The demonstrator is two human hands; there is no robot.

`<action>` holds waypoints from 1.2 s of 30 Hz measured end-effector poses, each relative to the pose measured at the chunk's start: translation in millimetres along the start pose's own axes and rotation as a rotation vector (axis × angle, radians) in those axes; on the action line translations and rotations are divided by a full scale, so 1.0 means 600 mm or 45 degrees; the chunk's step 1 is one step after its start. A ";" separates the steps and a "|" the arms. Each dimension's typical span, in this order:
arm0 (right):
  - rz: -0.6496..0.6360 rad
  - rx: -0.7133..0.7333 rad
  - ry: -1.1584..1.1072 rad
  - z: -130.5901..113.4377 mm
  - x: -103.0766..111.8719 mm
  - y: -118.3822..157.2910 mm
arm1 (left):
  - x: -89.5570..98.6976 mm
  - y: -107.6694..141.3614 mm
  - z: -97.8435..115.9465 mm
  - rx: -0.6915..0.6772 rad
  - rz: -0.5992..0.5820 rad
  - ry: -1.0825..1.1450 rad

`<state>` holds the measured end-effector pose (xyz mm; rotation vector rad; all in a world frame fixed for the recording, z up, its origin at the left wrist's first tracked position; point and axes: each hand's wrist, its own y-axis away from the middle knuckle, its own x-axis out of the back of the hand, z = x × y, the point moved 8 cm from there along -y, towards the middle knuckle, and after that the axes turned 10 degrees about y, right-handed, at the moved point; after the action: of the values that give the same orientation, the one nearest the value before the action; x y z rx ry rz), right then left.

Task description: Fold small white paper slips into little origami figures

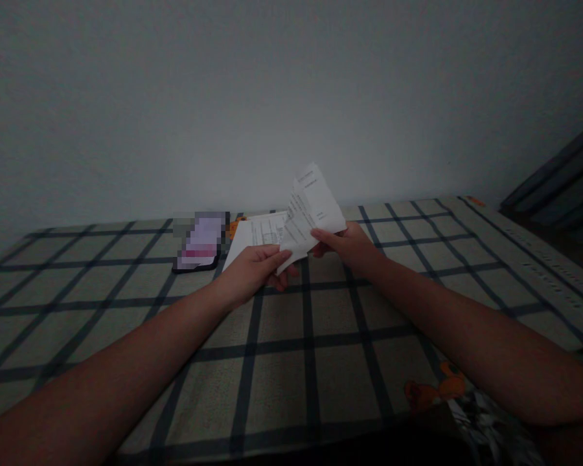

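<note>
The left hand [250, 268] and right hand [354, 247] are pinching a printed paper [319, 202], which is partly hiding the flat sheet's [252, 241] right side; a phone [205, 241] is lying left of that sheet.

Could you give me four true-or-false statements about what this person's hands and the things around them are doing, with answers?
1. The left hand and right hand both hold the creased paper. True.
2. The phone is in the right hand. False: it lies on the checked cloth.
3. A white printed sheet lies partly hidden behind the left hand. True.
4. The cloth is plain red. False: it is pale with dark crossing lines.
</note>
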<state>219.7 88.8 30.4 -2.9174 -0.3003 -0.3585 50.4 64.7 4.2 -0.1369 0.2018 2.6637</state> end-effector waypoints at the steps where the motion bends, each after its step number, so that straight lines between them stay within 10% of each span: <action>1: 0.002 -0.003 -0.007 0.001 0.000 0.000 | 0.002 -0.001 0.001 -0.004 0.010 -0.019; 29: -0.023 0.001 -0.218 0.006 0.001 -0.006 | -0.028 0.017 0.015 -0.079 -0.272 -0.059; 36: -0.308 -0.036 0.078 -0.007 -0.040 0.014 | 0.004 0.014 0.019 -0.173 0.042 -0.153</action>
<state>197.7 75.7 26.8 -2.8956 -0.6461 -0.4894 43.7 60.4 16.1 -0.0166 -0.0159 2.7074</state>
